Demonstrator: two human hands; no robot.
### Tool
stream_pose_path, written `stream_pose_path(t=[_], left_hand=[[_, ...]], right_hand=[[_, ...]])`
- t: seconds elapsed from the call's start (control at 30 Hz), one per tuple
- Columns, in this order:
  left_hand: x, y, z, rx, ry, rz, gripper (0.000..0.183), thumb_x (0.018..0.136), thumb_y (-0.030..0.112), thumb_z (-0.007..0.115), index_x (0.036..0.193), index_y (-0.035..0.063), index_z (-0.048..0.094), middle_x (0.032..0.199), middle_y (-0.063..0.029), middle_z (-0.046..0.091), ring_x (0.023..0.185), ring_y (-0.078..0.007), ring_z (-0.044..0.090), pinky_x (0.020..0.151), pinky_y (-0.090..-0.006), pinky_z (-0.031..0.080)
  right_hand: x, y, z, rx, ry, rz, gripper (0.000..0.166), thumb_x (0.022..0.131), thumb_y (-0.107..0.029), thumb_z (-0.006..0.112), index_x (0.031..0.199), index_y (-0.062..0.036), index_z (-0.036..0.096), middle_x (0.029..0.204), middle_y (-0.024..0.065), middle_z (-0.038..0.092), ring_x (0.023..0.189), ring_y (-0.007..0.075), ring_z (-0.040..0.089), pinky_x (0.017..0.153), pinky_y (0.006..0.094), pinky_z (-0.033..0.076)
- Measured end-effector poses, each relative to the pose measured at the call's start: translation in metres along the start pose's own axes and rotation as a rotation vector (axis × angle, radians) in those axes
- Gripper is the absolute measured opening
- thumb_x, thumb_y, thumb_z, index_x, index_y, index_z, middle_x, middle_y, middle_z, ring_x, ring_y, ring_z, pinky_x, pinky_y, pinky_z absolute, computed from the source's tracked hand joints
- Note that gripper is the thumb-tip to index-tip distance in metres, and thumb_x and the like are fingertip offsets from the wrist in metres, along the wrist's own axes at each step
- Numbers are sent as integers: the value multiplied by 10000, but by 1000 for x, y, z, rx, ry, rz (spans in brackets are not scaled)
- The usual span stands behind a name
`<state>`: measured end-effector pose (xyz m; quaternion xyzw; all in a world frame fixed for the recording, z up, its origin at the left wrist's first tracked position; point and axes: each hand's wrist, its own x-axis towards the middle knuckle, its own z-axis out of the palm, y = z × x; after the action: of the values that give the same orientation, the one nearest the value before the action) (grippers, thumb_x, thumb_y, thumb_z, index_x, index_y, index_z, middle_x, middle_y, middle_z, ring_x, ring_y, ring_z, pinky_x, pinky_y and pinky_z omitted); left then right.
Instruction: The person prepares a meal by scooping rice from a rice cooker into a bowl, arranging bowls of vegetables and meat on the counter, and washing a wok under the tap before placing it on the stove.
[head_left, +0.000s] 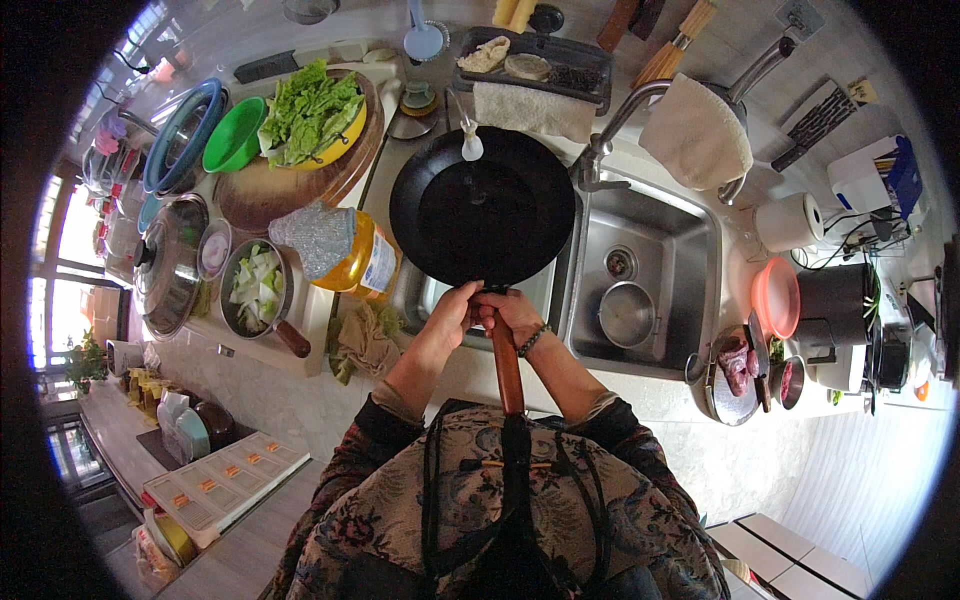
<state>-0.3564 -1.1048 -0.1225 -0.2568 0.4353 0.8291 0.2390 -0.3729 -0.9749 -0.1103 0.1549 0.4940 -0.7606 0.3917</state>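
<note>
A black wok (484, 217) with a wooden handle (508, 371) lies level over the left basin of a double sink, under a small spout with a white cloth-like tip (471, 144). My left hand (455, 315) and my right hand (506, 309) meet at the near rim, where the handle joins. The right hand's fingers close round the handle's base. My left hand's thumb touches the rim area; its fingers are partly hidden, so its grip is unclear. The handle points back towards my body.
Left of the wok stand a large jar of yellow liquid (367, 259), a saucepan of chopped vegetable (256, 289) and leafy greens (311, 112) in a yellow bowl. Right are the steel basin (679, 247) with a strainer, a faucet (595, 161), and raw meat (737, 367) beside a cleaver.
</note>
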Motion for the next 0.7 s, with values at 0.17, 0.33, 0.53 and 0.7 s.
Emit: stream_pose_path(t=[0.17,0.33,0.53,0.7], left_hand=[[1,-1,0,1,35,-13,247,837,260,506,772,24,536,593,-76,564,459,-175,552,454,-272,483],[2,-2,-1,27,20,9,235,837,261,506,770,38,536,592,-66,563,458,-171,550,448,-271,471],[1,0,2,18,61,-13,241,833,277,511,766,47,538,586,-55,561,460,-171,548,457,-276,465],[3,-2,-1,17,32,-14,235,843,268,500,797,41,537,609,-58,566,463,-159,543,445,-269,463]], right_hand=[[0,1,0,30,-5,9,183,776,-154,584,620,-75,527,525,6,505,418,114,484,387,272,417],[-2,-1,2,21,9,16,179,774,-152,585,625,-67,534,524,19,511,414,123,486,382,273,420],[-3,-3,3,51,18,10,184,767,-159,592,623,-55,543,522,37,519,410,134,489,372,274,421],[-2,-2,1,13,13,-6,186,763,-160,593,615,-61,538,520,34,515,409,132,488,369,273,420]])
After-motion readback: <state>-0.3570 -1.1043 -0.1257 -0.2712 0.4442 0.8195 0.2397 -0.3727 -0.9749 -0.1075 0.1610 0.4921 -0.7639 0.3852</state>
